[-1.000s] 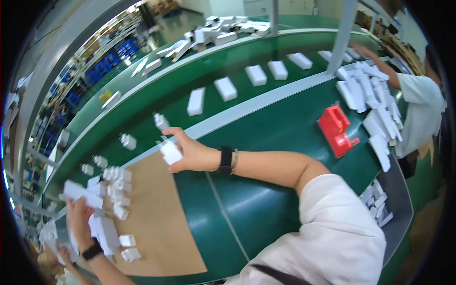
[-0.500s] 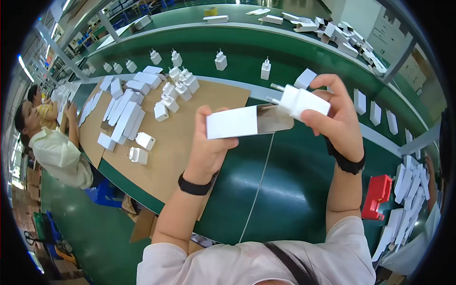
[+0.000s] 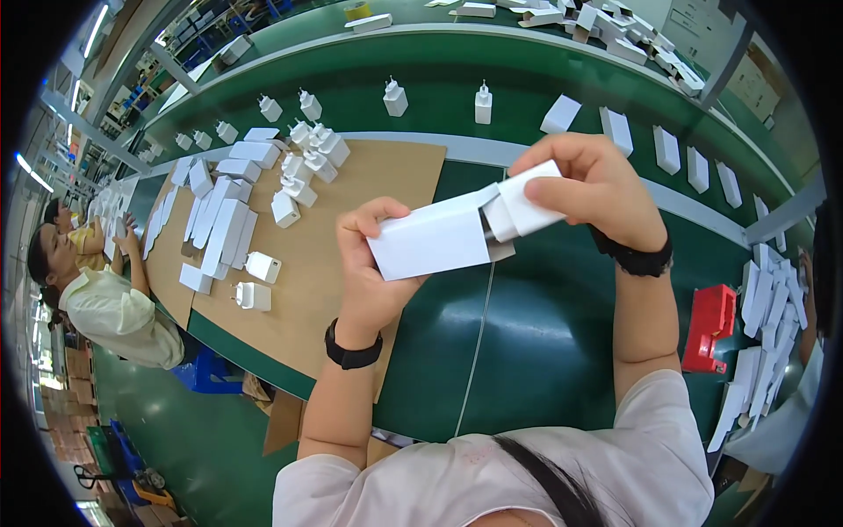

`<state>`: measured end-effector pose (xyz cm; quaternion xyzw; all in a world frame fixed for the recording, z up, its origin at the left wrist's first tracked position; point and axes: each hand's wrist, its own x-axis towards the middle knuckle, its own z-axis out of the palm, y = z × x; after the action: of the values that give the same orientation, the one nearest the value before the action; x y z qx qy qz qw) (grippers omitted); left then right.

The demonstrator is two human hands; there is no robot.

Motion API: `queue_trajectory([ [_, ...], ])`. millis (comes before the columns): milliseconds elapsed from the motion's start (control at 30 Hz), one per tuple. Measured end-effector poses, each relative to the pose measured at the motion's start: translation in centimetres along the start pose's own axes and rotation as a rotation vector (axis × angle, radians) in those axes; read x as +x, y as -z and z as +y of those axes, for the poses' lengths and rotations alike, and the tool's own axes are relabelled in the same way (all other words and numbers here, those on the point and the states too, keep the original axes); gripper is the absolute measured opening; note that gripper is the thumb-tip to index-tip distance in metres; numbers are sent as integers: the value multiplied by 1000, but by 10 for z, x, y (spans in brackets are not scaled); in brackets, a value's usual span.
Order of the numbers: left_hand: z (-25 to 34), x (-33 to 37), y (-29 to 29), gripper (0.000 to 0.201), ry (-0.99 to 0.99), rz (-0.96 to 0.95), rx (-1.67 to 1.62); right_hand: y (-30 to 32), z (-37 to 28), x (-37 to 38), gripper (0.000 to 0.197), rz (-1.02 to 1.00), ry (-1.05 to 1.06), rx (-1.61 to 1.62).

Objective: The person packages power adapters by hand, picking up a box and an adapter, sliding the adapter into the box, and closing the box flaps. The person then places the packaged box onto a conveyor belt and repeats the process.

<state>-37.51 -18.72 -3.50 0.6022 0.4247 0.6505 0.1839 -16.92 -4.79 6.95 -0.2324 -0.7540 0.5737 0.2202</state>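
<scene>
My left hand grips a long white cardboard box, its fingers round the closed left end. The box's right end is open, with flaps sticking out. My right hand pinches a white plug charger between thumb and fingers. The charger's prong end is at the box mouth, partly inside, and its prongs are hidden there. On the brown cardboard sheet to the left lie several white chargers in a cluster, two more chargers nearer me, and a pile of white boxes.
Chargers and white boxes stand spaced along the green ledge. A red tool lies at the right beside a heap of flattened white boxes. More boxes cover the upper shelf. At the left, two people work at the bench.
My right hand has brought the charger left to the box mouth; its prongs, visible before, have gone inside. The box has tilted slightly in my left hand.
</scene>
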Motion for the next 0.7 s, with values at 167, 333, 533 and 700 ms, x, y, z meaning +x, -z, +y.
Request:
queue_trajectory([
  [167,0,-3,0,67,114,136,-87,-21,10,8,25,73,59,60],
  [333,2,-2,-1,67,183,251,-128,-22,10,11,28,-48,67,50],
  [533,-1,-8,-13,69,191,274,-166,-16,18,12,29,-64,207,-121],
  [700,-3,-10,-9,70,169,309,-163,-30,12,18,31,38,-17,90],
])
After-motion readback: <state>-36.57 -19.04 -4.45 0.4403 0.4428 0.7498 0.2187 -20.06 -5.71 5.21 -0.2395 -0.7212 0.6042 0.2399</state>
